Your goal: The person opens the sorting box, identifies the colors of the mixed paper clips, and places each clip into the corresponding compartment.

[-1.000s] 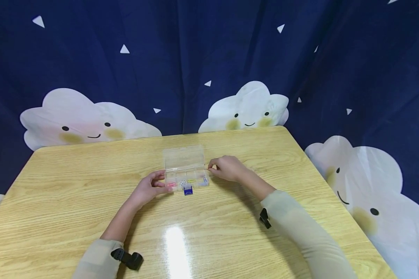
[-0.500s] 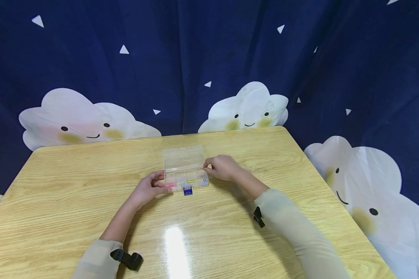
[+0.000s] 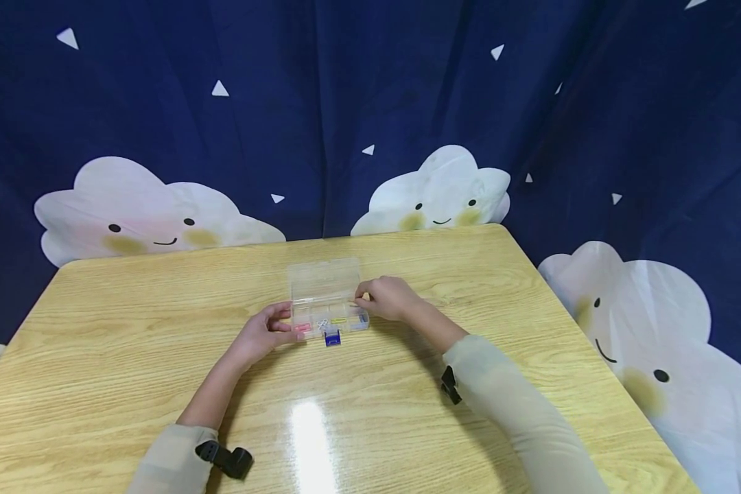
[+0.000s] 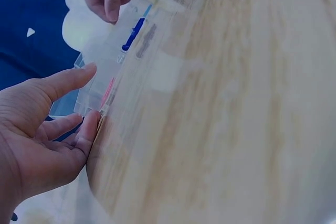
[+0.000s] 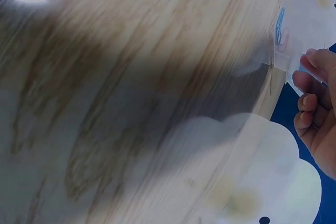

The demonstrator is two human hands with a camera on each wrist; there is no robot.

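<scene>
A clear plastic compartment box [image 3: 312, 313] lies on the table with its lid raised at the back. In its front compartments are pink paper clips [image 3: 302, 327], white clips [image 3: 322, 323], yellow clips [image 3: 339, 320] and blue clips [image 3: 362, 318]. My left hand [image 3: 268, 329] holds the left end, thumb at the front corner and fingers at the side. Over the back right compartments, my right hand [image 3: 390, 298] pinches a small thin piece, probably an orange paper clip, mostly hidden by the fingertips. From the right wrist view, a blue paper clip [image 5: 280, 26] shows through the box wall.
The box's blue latch [image 3: 332, 337] hangs down at the front. The transparent lid [image 3: 324, 279] stands up behind the compartments. A wooden table [image 3: 160, 357] extends around the box, backed by a dark blue curtain [image 3: 321, 103] with clouds.
My right hand has moved left, from beside the box's right edge to over its back right compartments, with the small piece still pinched. My left hand and the box have stayed put.
</scene>
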